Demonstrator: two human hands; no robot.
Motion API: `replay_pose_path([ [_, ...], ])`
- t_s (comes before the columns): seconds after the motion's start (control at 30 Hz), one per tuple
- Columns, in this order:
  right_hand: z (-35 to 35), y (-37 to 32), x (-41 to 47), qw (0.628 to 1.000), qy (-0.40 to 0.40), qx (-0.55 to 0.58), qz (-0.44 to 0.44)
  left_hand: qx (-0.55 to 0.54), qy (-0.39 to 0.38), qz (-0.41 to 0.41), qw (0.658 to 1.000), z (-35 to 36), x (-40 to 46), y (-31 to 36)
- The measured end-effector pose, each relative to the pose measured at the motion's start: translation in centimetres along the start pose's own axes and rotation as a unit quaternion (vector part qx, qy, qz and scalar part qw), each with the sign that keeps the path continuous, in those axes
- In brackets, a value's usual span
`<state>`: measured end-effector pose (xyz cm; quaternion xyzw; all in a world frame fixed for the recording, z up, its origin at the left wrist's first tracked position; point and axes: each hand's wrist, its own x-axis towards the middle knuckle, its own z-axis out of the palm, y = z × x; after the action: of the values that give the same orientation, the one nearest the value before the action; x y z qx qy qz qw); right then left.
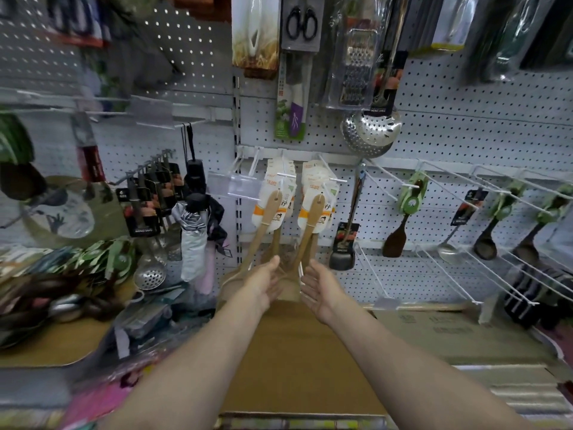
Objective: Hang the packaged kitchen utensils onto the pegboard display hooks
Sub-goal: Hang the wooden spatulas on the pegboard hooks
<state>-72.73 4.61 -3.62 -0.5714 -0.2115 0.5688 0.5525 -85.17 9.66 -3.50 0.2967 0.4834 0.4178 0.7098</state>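
Two bunches of packaged wooden spatulas on neighbouring hooks of the white pegboard: left bunch and right bunch, white-and-orange cards up top, wooden handles slanting down toward the hands. Left hand reached forward with fingers straight and relaxed, grasping nothing, its fingertips at the lower ends of the left bunch; touching or just short, cannot tell through the blur. Right hand likewise released, palm turned inward, fingers loose, just below and beside the bottom of the right bunch. Between the two hands, the clear wrapping at the spatula blades. Underneath the forearms, a brown cardboard box. Off to the right, dark ladles on long white hooks; above, a steel skimmer and a grater; to the left, a folded umbrella.
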Motion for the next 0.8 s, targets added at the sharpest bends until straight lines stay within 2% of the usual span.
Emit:
replay_pose_path([
  [0.17, 4.9, 2.3, -1.3, 1.000, 0.007, -0.016, -0.012, -0.026, 0.004, 0.003, 1.000, -5.2, -1.2, 1.1],
  [0.33, 13.4, 5.3, -3.5, 0.999, -0.027, -0.039, 0.007, -0.029, 0.026, -0.004, 0.999, -13.4, -3.1, 2.9],
  [0.8, 41.7, 18.2, -10.4, 0.982, -0.157, -0.079, 0.075, -0.084, 0.154, 0.058, 0.983, -44.1, -10.0, 10.7],
])
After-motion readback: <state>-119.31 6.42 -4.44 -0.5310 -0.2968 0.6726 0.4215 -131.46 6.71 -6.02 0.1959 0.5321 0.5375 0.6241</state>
